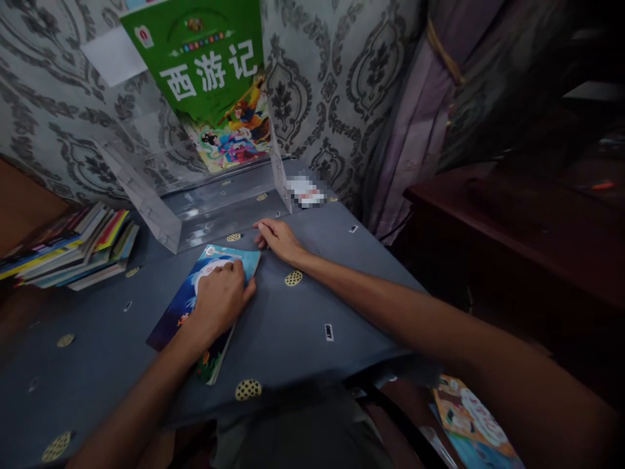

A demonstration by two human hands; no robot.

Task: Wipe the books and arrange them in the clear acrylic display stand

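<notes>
A blue picture book [170, 306] lies at a slant on the grey tablecloth. My left hand [222, 293] rests over its upper right part, fingers curled and the thumb at the right edge. My right hand [278, 241] is just right of the book's top corner, above the cloth, its fingers loosely bent and nothing visible in them. Beyond both hands stands a clear plastic book stand [168, 225]. A green book [215, 78] with large white Chinese characters leans upright at its back.
At the left is a pile of books [92, 251]. A blurred-out white item [305, 189] sits right of the stand. Below the table's right edge lie more colourful books [473, 417]. Patterned wallpaper [332, 78], a purple curtain [415, 130] and dark red furniture [517, 221] border the table.
</notes>
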